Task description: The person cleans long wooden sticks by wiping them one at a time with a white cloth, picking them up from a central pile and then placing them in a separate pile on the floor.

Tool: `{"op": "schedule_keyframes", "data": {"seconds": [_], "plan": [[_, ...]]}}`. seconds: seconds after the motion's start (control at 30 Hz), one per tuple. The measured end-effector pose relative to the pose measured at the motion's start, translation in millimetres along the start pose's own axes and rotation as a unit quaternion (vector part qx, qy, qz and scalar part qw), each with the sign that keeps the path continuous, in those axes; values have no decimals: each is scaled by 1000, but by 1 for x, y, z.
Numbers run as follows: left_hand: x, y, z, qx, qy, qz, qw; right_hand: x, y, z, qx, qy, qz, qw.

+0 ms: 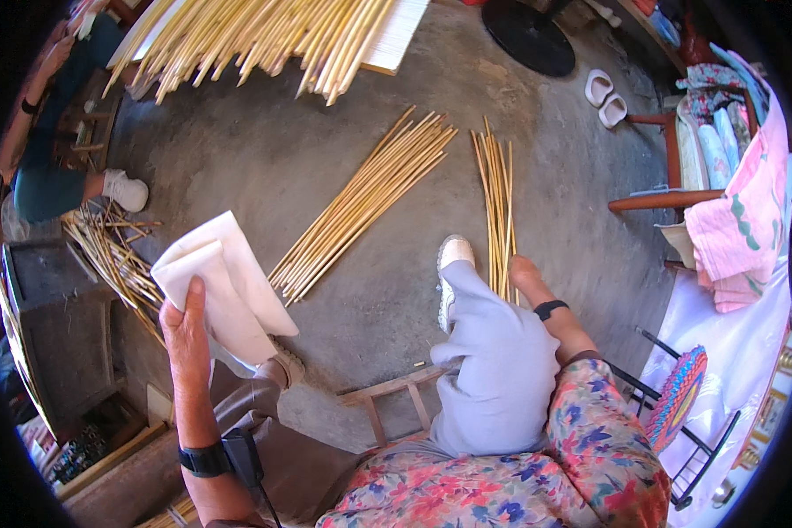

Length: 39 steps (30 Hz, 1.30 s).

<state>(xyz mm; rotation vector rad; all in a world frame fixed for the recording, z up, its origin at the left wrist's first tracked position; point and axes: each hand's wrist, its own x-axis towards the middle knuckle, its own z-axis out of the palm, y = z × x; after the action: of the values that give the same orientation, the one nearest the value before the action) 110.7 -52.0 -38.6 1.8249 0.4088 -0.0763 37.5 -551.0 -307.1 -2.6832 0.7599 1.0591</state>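
Note:
My left hand (186,323) grips a folded white cloth (221,284), thumb on top, held out over the floor left of centre. Low beside my right leg, my right hand (527,277) is at the edge of a small bundle of thin, straw-coloured sticks (495,204) on the floor. Its fingers are hidden, so whether they grip a stick cannot be told. A larger bundle of similar sticks (369,204) lies slantwise on the concrete floor between the two hands.
More sticks (270,39) hang over the edge of a white board (396,36) ahead. Another person's shoe (125,190) is at left, near a loose stick pile (115,254). A wooden chair (666,201) with cloths and a stool with a woven seat (678,399) stand at right.

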Motion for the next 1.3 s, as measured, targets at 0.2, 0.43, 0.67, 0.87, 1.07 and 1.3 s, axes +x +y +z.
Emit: {"op": "schedule_keyframes", "data": {"seconds": [0.2, 0.43, 0.67, 0.87, 1.07, 1.3], "plan": [[-11, 17, -12, -41, -7, -26, 999, -31, -44, -151, 118, 59, -323, 937], [-37, 21, 11, 135, -288, -19, 948, -71, -193, -247, 31, -58, -495, 866], [-85, -25, 46, 300, -541, 165, 768, -33, -265, -49, -74, -26, -493, 866], [-76, -15, 35, 302, -500, 184, 791, -36, -259, 19, 2, 27, -389, 921], [-78, -12, 39, 309, -504, 168, 789, -8, -245, -9, 73, 110, -301, 944], [-72, -10, 52, 330, -504, 172, 780, 31, -193, -20, 118, 173, -258, 943]]}}
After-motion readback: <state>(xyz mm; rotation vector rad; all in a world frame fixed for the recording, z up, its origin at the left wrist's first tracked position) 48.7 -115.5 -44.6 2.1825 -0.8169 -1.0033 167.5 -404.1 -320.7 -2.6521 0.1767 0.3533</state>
